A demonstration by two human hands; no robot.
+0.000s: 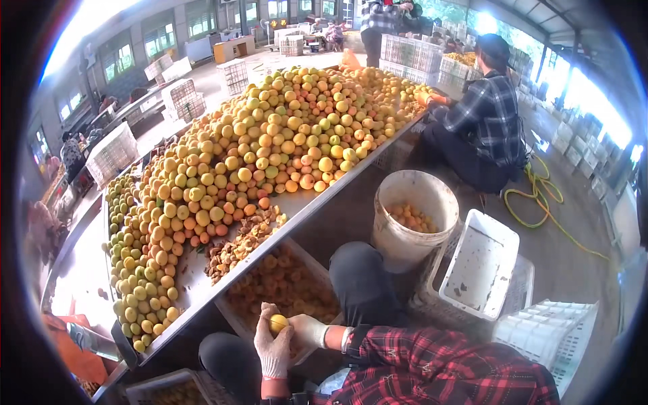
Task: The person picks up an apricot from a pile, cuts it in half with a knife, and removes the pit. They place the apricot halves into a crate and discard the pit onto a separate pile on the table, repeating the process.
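Observation:
In white knit gloves, my left hand (272, 338) is closed on a yellow apricot-like fruit (278, 324), which shows between thumb and fingers. Against the fruit's right side rests my right hand (307, 331), its fingers mostly hidden, so any tool in it cannot be made out. Below both hands is a crate (326, 276) of halved, orange-brown fruit. A large heap of yellow, green and orange whole fruit (263, 147) covers much of the metal-edged sorting table (304, 210). Near the table's edge lies a small pile of brown pits and fruit pieces (245, 245).
A white bucket (405, 248) holding some fruit stands right of my knee. Beside it a white tray (478, 263) lies on crates. A co-worker in plaid (486, 116) sits by the table's far end. A yellow hose (539, 197) coils on the floor.

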